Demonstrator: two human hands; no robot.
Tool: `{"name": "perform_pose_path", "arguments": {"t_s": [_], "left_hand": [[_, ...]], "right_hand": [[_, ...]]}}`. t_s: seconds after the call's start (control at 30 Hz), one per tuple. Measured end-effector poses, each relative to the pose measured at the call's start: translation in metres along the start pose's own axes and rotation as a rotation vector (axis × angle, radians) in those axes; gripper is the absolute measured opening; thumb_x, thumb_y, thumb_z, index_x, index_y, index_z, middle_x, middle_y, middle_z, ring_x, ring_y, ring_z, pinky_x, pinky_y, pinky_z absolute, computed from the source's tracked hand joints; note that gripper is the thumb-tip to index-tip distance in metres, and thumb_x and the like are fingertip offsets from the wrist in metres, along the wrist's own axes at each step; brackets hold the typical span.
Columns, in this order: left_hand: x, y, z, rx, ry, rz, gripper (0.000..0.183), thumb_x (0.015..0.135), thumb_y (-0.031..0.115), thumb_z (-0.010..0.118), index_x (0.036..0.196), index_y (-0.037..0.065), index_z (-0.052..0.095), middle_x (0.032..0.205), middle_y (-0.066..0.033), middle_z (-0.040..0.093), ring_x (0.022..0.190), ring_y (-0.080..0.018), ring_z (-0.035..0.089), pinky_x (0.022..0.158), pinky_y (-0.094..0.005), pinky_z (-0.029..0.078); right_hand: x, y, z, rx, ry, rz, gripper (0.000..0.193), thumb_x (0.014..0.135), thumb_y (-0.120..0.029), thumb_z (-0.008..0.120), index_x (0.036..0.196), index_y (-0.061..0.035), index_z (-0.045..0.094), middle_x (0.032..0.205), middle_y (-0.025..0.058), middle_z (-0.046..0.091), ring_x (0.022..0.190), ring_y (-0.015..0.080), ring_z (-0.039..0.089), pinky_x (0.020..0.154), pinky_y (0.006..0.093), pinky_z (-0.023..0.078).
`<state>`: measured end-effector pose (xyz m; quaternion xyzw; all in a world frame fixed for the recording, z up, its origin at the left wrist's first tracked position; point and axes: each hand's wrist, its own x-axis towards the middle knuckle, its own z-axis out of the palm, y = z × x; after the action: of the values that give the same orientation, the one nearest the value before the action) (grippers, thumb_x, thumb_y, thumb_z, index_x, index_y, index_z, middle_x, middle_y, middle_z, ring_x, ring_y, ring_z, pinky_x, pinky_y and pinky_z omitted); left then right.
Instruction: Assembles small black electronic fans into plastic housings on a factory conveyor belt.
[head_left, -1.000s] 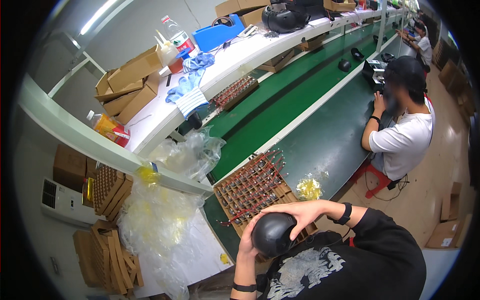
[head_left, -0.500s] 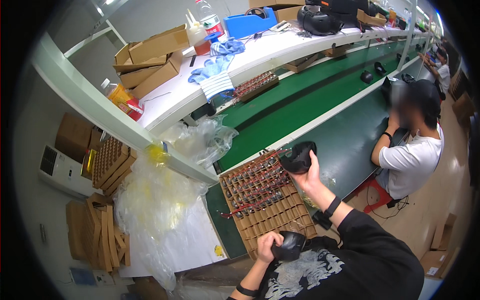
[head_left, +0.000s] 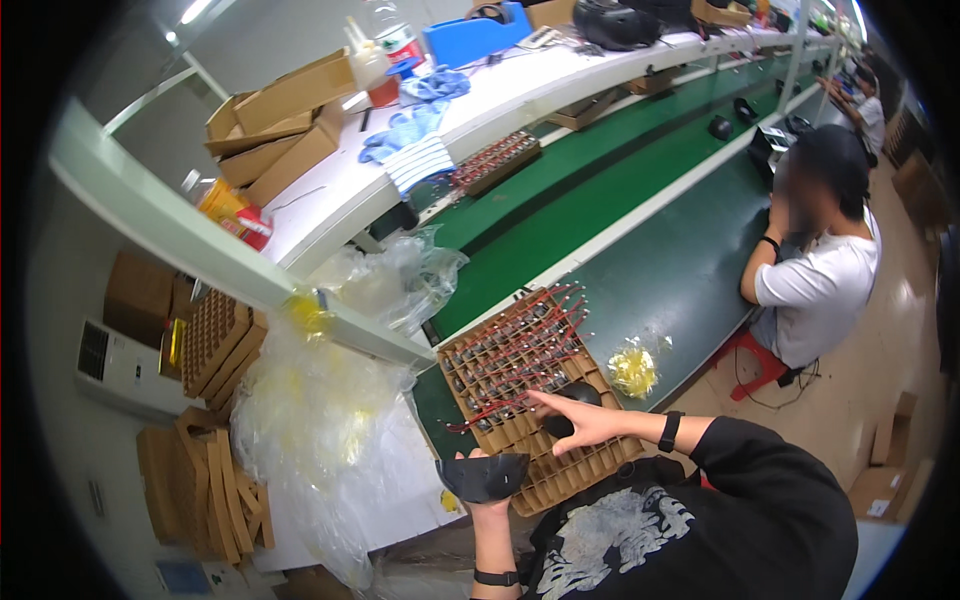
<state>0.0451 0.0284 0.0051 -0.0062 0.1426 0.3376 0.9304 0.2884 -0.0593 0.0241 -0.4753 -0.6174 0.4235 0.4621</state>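
Observation:
A curved black plastic shell (head_left: 483,478) sits in my left hand (head_left: 488,512), which supports it from below at the near left corner of a divided cardboard tray (head_left: 560,478). Over the tray's near right part reaches my right hand (head_left: 590,424), thumb and index finger spread apart. Partly hidden behind that hand, a second rounded black shell (head_left: 578,394) lies on the dividers. Small metal parts with red wires (head_left: 500,365) fill the tray's far cells; many near cells hold nothing.
A green conveyor belt (head_left: 570,190) runs behind the dark worktop (head_left: 650,290). Yellow material in clear film (head_left: 633,372) lies right of the tray. Plastic bags (head_left: 310,420) heap at left beside a white post (head_left: 180,220). A seated co-worker (head_left: 815,270) is at right.
My right hand has come down and left from beyond the tray, and its black shell now lies on the tray. My left hand has shifted left, turning its shell.

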Motion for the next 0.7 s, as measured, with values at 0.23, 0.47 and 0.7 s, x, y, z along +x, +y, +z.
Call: {"name": "perform_pose_path", "arguments": {"t_s": [0.23, 0.47, 0.7], "left_hand": [[0.023, -0.024, 0.044, 0.261, 0.340, 0.164, 0.040, 0.092, 0.046, 0.040, 0.068, 0.015, 0.046, 0.063, -0.0002, 0.052, 0.062, -0.0183, 0.052, 0.067, -0.0358, 0.045], [0.047, 0.027, 0.029, 0.193, 0.443, 0.388, 0.046, 0.093, 0.040, 0.035, 0.117, 0.005, 0.054, 0.119, -0.0151, 0.056, 0.112, -0.0340, 0.052, 0.100, -0.0544, 0.038], [0.053, 0.030, 0.042, 0.246, 0.321, 0.437, 0.042, 0.092, 0.040, 0.043, 0.113, 0.007, 0.056, 0.115, -0.0132, 0.058, 0.108, -0.0338, 0.054, 0.097, -0.0536, 0.040]], "right_hand": [[-0.019, -0.058, -0.022, 0.038, 0.206, 0.068, 0.010, 0.085, -0.011, 0.064, 0.083, -0.0019, 0.066, 0.075, 0.0056, 0.066, 0.063, 0.0110, 0.063, 0.060, 0.0247, 0.049], [-0.067, -0.023, -0.041, 0.313, 0.869, 0.236, 0.011, 0.086, -0.010, 0.061, 0.082, -0.0009, 0.065, 0.077, 0.0065, 0.066, 0.060, 0.0119, 0.061, 0.061, 0.0240, 0.049], [-0.110, 0.101, -0.100, -0.492, 0.748, 0.756, 0.026, 0.072, -0.030, 0.073, 0.081, -0.0068, 0.066, 0.080, 0.0104, 0.066, 0.079, 0.0236, 0.063, 0.075, 0.0356, 0.048]]}}
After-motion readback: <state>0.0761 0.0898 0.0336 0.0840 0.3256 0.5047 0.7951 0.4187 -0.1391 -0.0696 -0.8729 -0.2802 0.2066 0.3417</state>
